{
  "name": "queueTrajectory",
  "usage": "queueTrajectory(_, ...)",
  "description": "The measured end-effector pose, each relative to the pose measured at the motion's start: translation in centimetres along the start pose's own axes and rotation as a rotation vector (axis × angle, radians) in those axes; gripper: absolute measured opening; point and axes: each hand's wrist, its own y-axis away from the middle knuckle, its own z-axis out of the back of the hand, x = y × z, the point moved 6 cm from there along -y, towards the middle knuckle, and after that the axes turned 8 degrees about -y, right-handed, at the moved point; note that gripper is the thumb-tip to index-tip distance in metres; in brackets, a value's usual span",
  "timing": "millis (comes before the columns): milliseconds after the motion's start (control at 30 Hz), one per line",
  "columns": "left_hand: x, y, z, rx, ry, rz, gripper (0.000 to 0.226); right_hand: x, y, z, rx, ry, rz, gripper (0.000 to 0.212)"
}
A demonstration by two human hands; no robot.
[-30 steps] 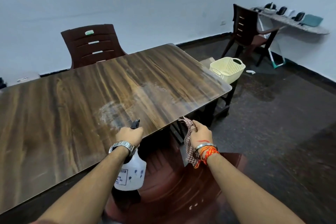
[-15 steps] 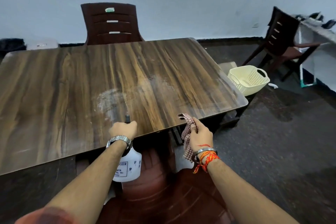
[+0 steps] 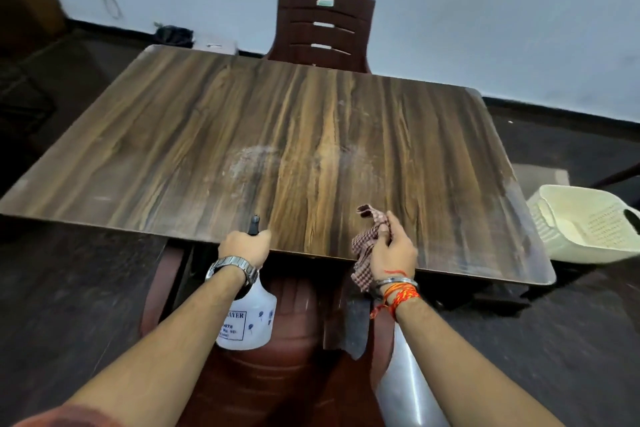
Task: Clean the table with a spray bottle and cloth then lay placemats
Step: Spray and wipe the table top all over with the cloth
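Note:
A wood-grain table (image 3: pixel 173 149) fills the middle of the view, with pale misty patches near its centre. My left hand (image 3: pixel 244 248) grips the head of a white spray bottle (image 3: pixel 249 322) at the table's near edge; its black nozzle points over the top. My right hand (image 3: pixel 393 250) holds a crumpled red-checked cloth (image 3: pixel 367 243) just over the near edge, to the right of the bottle. No placemats are in view.
A dark brown chair (image 3: pixel 322 28) stands behind the far side. A reddish chair (image 3: pixel 270 374) sits below me under the near edge. A cream plastic basket (image 3: pixel 585 225) rests beside the table's right end. The wall runs close behind.
My view has swung left, so the table now lies square in front. Both hands stay at the near edge; the right hand with the cloth has risen slightly over the tabletop.

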Motion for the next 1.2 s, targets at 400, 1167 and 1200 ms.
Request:
queueTrajectory(400, -1.4, 6.3, -4.3, -0.126, 0.15, 0.109, 0.022, -7.3, -4.0, -4.5, 0.874, 0.709, 0.4, 0.058)
queueTrajectory(1167, -1.1, 0.8, -2.9, -0.369, 0.348, 0.451, 0.028, -1.9, 2.2, -22.3, 1.293, 0.702, 1.033, 0.051)
queueTrajectory(1200, -1.3, 0.6, -2.8, -0.396, 0.345, 0.462, 0.029, -1.4, 2.3, -23.1, 1.328, 0.691, 1.077, 0.053)
